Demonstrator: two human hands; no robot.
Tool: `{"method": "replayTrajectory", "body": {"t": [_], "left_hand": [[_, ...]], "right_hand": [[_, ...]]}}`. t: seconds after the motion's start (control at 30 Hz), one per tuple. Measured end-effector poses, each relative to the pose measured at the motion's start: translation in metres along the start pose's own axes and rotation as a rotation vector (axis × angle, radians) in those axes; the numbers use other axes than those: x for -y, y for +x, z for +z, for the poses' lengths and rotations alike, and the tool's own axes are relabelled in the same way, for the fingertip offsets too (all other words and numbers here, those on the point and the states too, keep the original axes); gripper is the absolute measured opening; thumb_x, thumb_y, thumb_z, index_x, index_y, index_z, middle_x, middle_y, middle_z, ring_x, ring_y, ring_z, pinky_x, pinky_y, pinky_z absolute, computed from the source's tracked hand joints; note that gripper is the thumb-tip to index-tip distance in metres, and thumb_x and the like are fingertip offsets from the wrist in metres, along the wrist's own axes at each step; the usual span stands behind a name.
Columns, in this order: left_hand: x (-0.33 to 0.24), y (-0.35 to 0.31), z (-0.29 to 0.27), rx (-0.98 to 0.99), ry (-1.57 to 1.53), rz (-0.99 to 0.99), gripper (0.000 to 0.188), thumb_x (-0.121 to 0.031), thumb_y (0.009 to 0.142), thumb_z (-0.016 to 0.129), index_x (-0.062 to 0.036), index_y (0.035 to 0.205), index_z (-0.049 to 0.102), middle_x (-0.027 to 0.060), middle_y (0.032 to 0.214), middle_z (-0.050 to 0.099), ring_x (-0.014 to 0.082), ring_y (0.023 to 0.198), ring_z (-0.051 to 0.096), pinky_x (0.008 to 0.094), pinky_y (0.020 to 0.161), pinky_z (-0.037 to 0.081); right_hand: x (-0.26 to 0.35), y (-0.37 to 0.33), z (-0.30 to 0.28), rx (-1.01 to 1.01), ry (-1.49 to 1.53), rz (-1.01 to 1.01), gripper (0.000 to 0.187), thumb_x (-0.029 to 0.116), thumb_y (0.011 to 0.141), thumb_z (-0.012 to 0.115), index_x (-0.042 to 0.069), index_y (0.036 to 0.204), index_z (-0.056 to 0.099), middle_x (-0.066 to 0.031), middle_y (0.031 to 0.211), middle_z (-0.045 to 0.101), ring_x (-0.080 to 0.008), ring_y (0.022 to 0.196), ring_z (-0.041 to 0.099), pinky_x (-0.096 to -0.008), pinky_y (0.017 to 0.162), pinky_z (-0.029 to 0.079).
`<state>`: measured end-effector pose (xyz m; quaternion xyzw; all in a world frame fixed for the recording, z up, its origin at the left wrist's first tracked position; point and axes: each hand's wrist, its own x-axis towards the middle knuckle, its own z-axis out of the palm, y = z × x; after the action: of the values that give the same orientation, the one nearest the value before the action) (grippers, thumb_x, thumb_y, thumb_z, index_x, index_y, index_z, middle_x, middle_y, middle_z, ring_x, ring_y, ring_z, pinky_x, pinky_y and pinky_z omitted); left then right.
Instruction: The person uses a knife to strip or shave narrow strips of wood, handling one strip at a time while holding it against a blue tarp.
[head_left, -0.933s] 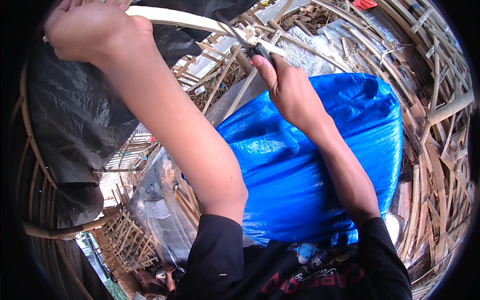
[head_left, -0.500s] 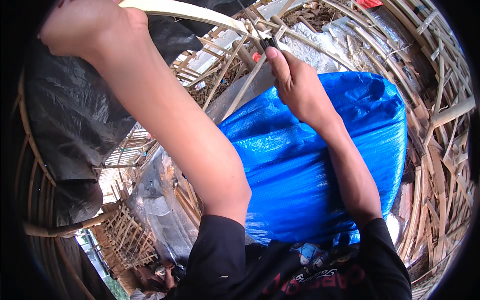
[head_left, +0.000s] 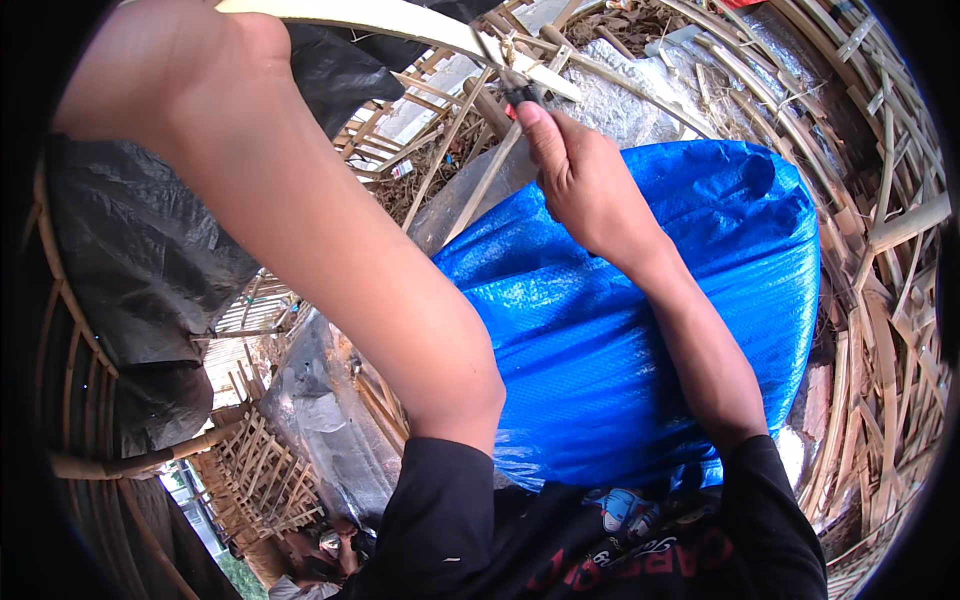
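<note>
My right hand (head_left: 588, 190) is closed round the dark handle of a knife (head_left: 519, 92), thumb lying along the top. The thin blade points up and away, crossing a long pale bamboo strip (head_left: 390, 20) near its right end. At the upper left, my left hand (head_left: 170, 65) is bent at the wrist, with the strip running out from it. Its fingers are mostly cut off by the picture's edge. A blue plastic sheet (head_left: 570, 350) covers my lap below both forearms.
Split bamboo pieces (head_left: 880, 400) are heaped along the right side. Black plastic sheeting (head_left: 150, 260) hangs at the left beside bamboo poles. Clear plastic (head_left: 330, 420) lies left of my lap. A woven bamboo panel (head_left: 260, 470) and part of another person (head_left: 325, 555) show at the lower left.
My left hand has shifted left and slightly down, partly out of view. My right hand has moved slightly left with the knife; the strip's right end now shows beyond the blade.
</note>
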<state>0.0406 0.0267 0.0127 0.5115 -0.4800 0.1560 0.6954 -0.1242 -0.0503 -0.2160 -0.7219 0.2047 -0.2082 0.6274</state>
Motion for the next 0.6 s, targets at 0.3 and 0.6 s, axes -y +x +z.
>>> {"method": "replayTrajectory", "body": {"t": [0.3,0.6], "left_hand": [[-0.005,0.003,-0.005,0.055,-0.086,-0.009,0.027,-0.021,0.074,0.043,-0.0149,0.062,0.019,0.0074,0.058,0.018,0.0170,0.047,0.021,0.0321,0.047,0.019],[-0.008,0.008,-0.008,0.274,-0.265,-0.112,0.033,-0.033,0.076,0.046,-0.0119,0.063,0.023,0.0097,0.061,0.023,0.0184,0.048,0.024,0.0321,0.047,0.022]], "right_hand": [[0.001,-0.005,0.001,0.054,0.110,0.033,0.069,0.052,0.106,0.035,-0.010,0.089,0.062,-0.0295,0.070,0.061,-0.0453,0.074,0.065,-0.0499,0.074,0.049],[-0.005,-0.005,-0.001,0.046,0.120,0.089,0.059,0.044,0.106,0.041,-0.010,0.095,0.060,-0.0341,0.080,0.062,-0.0509,0.083,0.062,-0.0523,0.077,0.049]]}}
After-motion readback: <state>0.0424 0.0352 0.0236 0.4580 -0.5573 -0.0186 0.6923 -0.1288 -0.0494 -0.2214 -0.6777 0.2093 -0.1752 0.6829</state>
